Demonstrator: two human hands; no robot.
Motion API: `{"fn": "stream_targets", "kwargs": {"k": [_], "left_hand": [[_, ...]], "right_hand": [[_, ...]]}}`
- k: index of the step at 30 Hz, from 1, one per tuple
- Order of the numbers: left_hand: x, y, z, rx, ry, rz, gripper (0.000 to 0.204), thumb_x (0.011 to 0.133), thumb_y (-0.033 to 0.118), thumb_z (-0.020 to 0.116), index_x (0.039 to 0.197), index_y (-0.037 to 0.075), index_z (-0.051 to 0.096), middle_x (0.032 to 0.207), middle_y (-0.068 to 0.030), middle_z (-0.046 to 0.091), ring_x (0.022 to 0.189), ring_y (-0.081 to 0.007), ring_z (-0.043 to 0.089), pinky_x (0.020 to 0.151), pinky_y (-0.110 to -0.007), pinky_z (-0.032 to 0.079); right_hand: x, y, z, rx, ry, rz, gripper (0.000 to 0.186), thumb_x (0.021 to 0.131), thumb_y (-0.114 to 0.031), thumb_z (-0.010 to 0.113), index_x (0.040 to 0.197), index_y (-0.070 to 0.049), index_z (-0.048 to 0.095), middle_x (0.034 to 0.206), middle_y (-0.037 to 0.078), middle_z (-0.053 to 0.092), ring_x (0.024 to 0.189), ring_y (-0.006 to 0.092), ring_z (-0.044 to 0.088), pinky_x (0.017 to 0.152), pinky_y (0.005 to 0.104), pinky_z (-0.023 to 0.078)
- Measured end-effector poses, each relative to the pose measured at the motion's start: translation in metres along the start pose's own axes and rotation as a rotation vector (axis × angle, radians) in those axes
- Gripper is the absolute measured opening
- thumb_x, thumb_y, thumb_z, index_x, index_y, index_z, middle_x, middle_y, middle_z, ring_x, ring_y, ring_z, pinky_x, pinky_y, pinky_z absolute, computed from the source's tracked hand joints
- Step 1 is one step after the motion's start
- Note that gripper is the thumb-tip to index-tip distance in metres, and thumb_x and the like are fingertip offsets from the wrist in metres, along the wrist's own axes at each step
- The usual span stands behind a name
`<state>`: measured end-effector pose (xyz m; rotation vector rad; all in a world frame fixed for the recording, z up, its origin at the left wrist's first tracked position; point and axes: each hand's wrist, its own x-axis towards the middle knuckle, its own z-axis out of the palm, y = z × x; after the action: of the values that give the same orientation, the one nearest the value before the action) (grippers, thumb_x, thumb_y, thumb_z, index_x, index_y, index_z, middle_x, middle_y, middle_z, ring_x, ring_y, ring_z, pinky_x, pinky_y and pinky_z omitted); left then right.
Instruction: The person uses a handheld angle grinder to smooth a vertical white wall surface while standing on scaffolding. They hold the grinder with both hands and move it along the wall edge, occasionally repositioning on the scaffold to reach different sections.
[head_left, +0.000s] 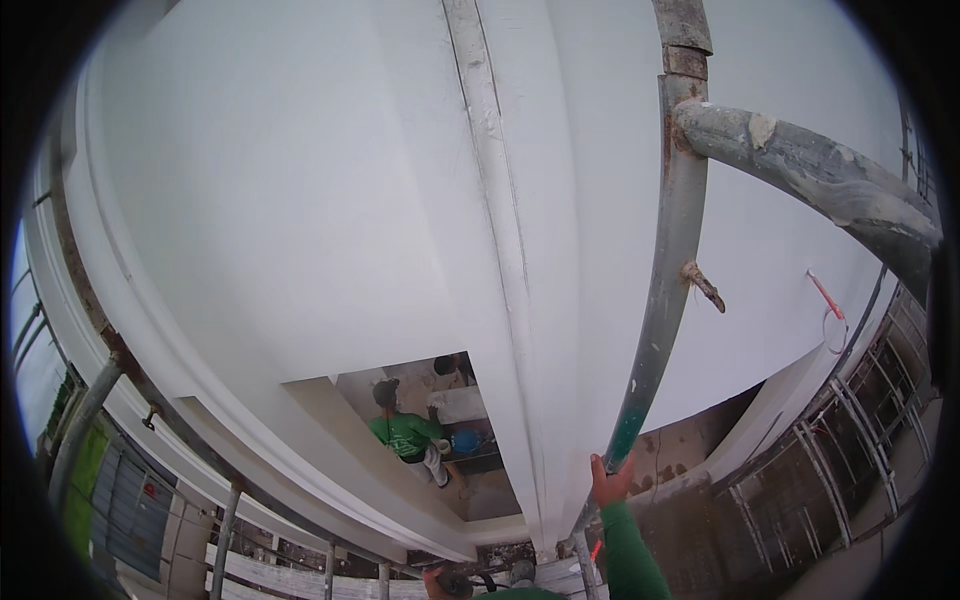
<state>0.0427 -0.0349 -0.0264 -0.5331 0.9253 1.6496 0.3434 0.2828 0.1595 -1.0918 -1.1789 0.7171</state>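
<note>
My right hand (612, 482), at the end of a green sleeve, wraps round the upright metal scaffold pole (648, 350), where the tube is stained green. At the bottom edge my left hand (436, 582) shows only in part. Its fingers are closed at a dark object (458, 584) that I cannot make out. Before me rises a smooth white wall (280, 200), with a narrow, rougher vertical strip (490, 150) running down it.
A thick, plaster-smeared scaffold tube (820, 165) juts right from the pole, above a short stub (706, 287). Through a wall opening, a person in green (408, 432) stands near a blue bucket (466, 440). A rusty rail (180, 430) curves along the left; more scaffold frames (850, 440) stand right.
</note>
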Motion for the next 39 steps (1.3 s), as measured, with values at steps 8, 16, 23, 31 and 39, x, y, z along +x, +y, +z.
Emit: {"fn": "stream_targets", "kwargs": {"k": [8, 16, 23, 31, 39], "left_hand": [[-0.021, 0.002, 0.049, 0.072, -0.018, 0.079, 0.019, 0.075, 0.026, 0.069, 0.086, 0.013, 0.062, 0.091, -0.0066, 0.064, 0.085, -0.0288, 0.064, 0.078, -0.046, 0.058], [-0.027, 0.003, 0.092, 0.125, -0.048, 0.099, 0.021, 0.074, 0.028, 0.068, 0.087, 0.013, 0.062, 0.091, -0.0064, 0.065, 0.084, -0.029, 0.064, 0.078, -0.046, 0.058], [-0.032, 0.002, 0.108, 0.15, -0.065, 0.106, 0.023, 0.073, 0.03, 0.068, 0.088, 0.013, 0.063, 0.091, -0.0062, 0.065, 0.084, -0.0292, 0.064, 0.079, -0.046, 0.058], [-0.034, 0.003, 0.113, 0.167, -0.073, 0.118, 0.025, 0.072, 0.032, 0.068, 0.089, 0.013, 0.064, 0.091, -0.006, 0.067, 0.083, -0.0294, 0.064, 0.079, -0.045, 0.058], [-0.036, -0.002, 0.083, 0.147, -0.028, 0.125, 0.028, 0.071, 0.034, 0.067, 0.09, 0.013, 0.065, 0.09, -0.0058, 0.068, 0.083, -0.0296, 0.064, 0.079, -0.045, 0.058]], "right_hand": [[-0.001, 0.015, -0.006, 0.034, -0.097, -0.008, 0.048, 0.087, -0.015, 0.081, 0.121, -0.002, 0.05, 0.097, 0.008, 0.059, 0.086, 0.0194, 0.06, 0.079, 0.0361, 0.05], [0.002, 0.001, -0.013, -0.053, -0.142, 0.015, 0.056, 0.086, -0.02, 0.082, 0.126, 0.0, 0.048, 0.104, 0.011, 0.058, 0.092, 0.022, 0.059, 0.081, 0.0386, 0.05], [-0.004, 0.03, -0.006, -0.187, -0.056, -0.045, 0.056, 0.087, -0.029, 0.081, 0.123, 0.001, 0.052, 0.106, 0.015, 0.06, 0.095, 0.0258, 0.06, 0.085, 0.0413, 0.05], [0.0, 0.031, -0.013, -0.155, -0.247, 0.252, 0.08, 0.087, -0.047, 0.077, 0.141, 0.006, 0.049, 0.134, 0.03, 0.058, 0.126, 0.0432, 0.053, 0.109, 0.0488, 0.04], [0.007, -0.014, -0.01, 0.02, -0.085, -0.11, 0.049, 0.085, -0.031, 0.085, 0.109, -0.003, 0.054, 0.091, 0.008, 0.06, 0.082, 0.0206, 0.059, 0.074, 0.0379, 0.05]]}}
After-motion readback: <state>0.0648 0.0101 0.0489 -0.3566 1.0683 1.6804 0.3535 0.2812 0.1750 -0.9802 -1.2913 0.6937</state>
